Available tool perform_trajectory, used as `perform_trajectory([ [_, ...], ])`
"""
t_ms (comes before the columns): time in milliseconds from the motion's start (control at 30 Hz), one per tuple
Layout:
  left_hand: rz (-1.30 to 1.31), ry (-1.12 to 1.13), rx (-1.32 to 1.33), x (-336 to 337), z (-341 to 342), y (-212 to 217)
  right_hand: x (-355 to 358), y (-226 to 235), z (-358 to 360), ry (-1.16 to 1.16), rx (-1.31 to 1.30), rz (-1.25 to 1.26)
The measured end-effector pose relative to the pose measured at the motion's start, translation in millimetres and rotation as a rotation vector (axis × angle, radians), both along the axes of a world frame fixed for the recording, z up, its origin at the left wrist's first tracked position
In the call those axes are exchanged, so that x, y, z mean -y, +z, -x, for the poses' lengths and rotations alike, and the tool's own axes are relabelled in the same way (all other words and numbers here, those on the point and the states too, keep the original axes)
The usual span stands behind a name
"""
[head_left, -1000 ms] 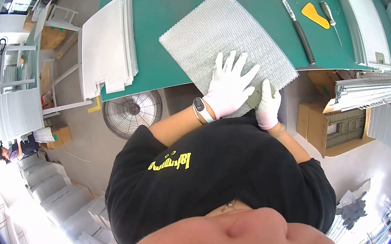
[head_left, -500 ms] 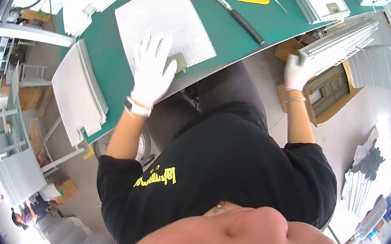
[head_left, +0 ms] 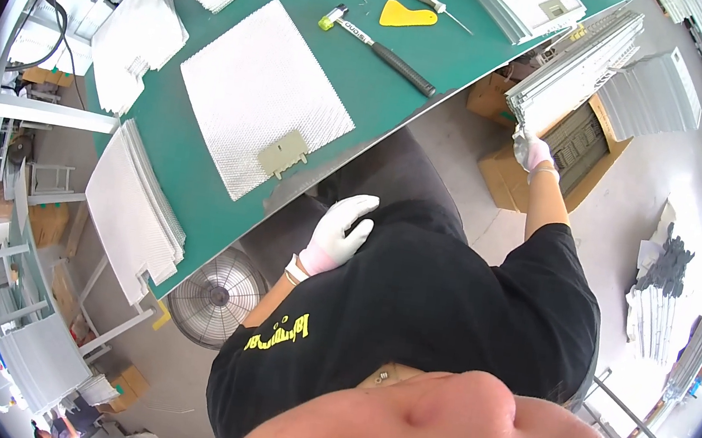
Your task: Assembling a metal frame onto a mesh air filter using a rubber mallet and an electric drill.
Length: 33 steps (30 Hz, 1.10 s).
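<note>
My left hand [head_left: 340, 234], in a white glove, is held low in front of my shirt, off the table. Its thumb stands apart from the fingers and nothing is in it. Out to the right, my gloved right hand [head_left: 535, 152] is at the near end of a stack of long pale metal strips [head_left: 579, 67]; its fingers are too small and partly hidden to read. On the green table [head_left: 216, 232] lies a white mesh sheet with jagged edges [head_left: 266, 88]. A beige notched plate [head_left: 283, 154] rests on that sheet's near edge.
A hammer [head_left: 378, 48], a yellow scraper [head_left: 408, 16] and a screwdriver [head_left: 437, 4] lie farther back. Stacked panels [head_left: 135, 208] sit at the table's left end, others [head_left: 521, 6] at the far right. An open carton [head_left: 593, 167] and a floor fan [head_left: 219, 295] stand beside the table.
My left hand has lifted off the mesh sheet and drawn back to my body, uncovering the beige plate. My right hand has moved to the near end of the strip stack. The view has shifted.
</note>
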<state>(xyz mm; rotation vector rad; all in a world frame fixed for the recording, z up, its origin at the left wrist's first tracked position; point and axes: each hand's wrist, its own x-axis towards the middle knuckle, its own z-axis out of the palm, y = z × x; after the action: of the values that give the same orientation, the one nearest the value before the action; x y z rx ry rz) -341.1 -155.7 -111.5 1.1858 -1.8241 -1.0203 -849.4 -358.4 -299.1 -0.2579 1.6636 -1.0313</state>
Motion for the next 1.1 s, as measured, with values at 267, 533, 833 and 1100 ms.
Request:
perform_trajectory([
  [267,-0.194,0.028,-0.015,-8,-13,-23,-22,52,-47,0.187,0.327,0.043],
  [533,-0.444,0.06,-0.462,22,33,-78,-86,139,-222,0.198,0.746,0.171],
  [833,-0.289,0.108,-0.654,73,80,-69,-90,153,-276,0.603,0.394,0.036],
  [1100,-0.783,0.217,-0.858,84,100,-100,-78,154,-207,0.168,0.317,0.342],
])
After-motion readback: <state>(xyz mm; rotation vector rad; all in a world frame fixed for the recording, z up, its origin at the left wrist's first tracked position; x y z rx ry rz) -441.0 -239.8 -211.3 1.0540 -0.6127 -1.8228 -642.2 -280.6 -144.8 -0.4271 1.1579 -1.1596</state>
